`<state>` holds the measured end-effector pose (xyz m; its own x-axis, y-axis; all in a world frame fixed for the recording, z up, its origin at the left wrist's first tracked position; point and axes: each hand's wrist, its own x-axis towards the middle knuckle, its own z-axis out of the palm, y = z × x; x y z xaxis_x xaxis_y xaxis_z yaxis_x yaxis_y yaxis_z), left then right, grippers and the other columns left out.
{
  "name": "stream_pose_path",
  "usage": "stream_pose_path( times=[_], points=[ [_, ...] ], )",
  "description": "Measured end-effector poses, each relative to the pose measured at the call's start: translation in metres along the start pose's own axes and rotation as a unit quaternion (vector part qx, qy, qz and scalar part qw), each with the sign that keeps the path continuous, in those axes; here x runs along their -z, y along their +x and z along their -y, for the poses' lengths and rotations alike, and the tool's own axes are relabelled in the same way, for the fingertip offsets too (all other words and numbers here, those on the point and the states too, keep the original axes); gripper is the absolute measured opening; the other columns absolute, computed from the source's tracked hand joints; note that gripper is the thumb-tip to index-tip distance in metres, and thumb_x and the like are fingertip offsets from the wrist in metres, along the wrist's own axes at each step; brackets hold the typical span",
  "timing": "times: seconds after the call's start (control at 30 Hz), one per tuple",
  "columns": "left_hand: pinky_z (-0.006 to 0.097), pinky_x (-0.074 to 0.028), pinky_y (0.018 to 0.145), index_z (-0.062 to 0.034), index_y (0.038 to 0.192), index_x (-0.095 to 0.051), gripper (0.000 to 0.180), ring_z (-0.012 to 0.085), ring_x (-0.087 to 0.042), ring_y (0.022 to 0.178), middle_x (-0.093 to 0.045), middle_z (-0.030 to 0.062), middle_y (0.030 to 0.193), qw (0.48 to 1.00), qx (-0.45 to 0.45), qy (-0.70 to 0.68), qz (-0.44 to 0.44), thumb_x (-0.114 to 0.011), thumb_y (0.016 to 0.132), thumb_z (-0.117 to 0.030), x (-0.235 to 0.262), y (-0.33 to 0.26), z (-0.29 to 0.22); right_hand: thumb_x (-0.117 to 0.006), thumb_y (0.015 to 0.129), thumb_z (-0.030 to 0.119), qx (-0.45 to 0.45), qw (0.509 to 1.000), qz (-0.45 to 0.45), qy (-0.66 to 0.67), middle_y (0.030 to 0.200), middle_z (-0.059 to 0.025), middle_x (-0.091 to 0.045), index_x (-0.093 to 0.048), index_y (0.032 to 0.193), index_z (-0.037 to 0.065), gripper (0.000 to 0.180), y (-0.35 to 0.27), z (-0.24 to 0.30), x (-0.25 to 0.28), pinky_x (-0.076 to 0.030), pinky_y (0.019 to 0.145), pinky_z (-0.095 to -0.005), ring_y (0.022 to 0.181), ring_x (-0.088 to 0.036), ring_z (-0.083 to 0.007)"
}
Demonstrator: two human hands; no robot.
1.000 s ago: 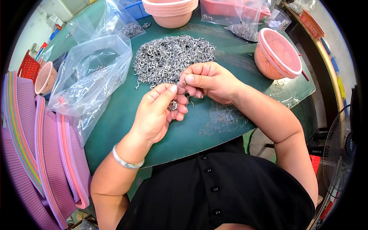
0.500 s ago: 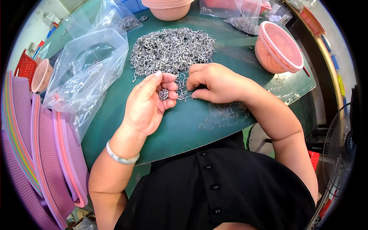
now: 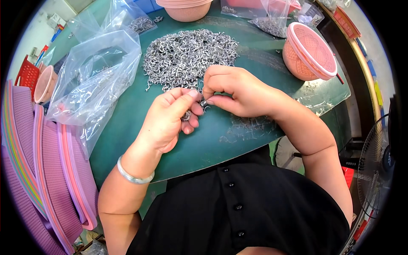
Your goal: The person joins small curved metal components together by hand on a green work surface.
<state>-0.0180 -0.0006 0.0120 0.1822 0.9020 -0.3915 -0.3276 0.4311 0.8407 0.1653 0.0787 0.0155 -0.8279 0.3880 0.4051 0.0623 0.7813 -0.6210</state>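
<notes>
A broad pile of small curved silver metal hooks (image 3: 191,55) lies on the green tabletop in front of me. My left hand (image 3: 168,119) curls its fingers round a small clump of the hooks (image 3: 186,115), partly hidden in its palm. Its thumb and forefinger point toward my right hand (image 3: 233,91), which is closed in a pinch at the pile's near edge. A bit of silver metal (image 3: 204,103) shows at the right fingertips, seemingly one of the hooks. The fingertips of the two hands almost meet.
A clear plastic bag (image 3: 100,72) lies left of the pile. Pink baskets (image 3: 308,53) stand to the right, a pink bowl stack (image 3: 185,10) behind. Purple trays (image 3: 55,170) lean at the lower left. A fan (image 3: 374,170) stands at the right.
My left hand has turned and its fingers have closed more over the clump. My right hand has shifted slightly left, bringing both hands' fingertips closer together.
</notes>
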Motion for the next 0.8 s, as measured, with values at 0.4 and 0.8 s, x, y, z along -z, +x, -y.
stream_pose_path(
  times=[0.4, 0.8],
  points=[
    [0.019, -0.042, 0.051, -0.0038, 0.094, -0.053, 0.009, 0.0093, -0.052, 0.063, -0.057, 0.0037, 0.079, 0.996, 0.019, -0.066, 0.059, -0.051, 0.090, -0.012, -0.0027, -0.0002, 0.0025, -0.062, 0.069, -0.001, 0.045, 0.998, -0.041, -0.006, 0.080, -0.0085, -0.054, -0.056, 0.078, 0.001, 0.012, 0.0021, 0.0039, -0.0038, -0.046, 0.063, -0.0311, 0.073, -0.056, -0.0242],
    [0.019, -0.040, 0.054, -0.0057, 0.096, -0.053, 0.009, 0.0078, -0.049, 0.064, -0.054, 0.0037, 0.081, 0.986, -0.060, -0.131, 0.081, -0.049, 0.091, -0.013, 0.0062, 0.0063, 0.0081, -0.062, 0.071, 0.011, -0.062, 0.994, 0.070, -0.050, 0.078, -0.0094, -0.055, -0.058, 0.075, 0.005, 0.008, -0.0041, -0.0019, -0.0026, -0.046, 0.065, -0.0370, 0.074, -0.056, -0.0286]
  ],
)
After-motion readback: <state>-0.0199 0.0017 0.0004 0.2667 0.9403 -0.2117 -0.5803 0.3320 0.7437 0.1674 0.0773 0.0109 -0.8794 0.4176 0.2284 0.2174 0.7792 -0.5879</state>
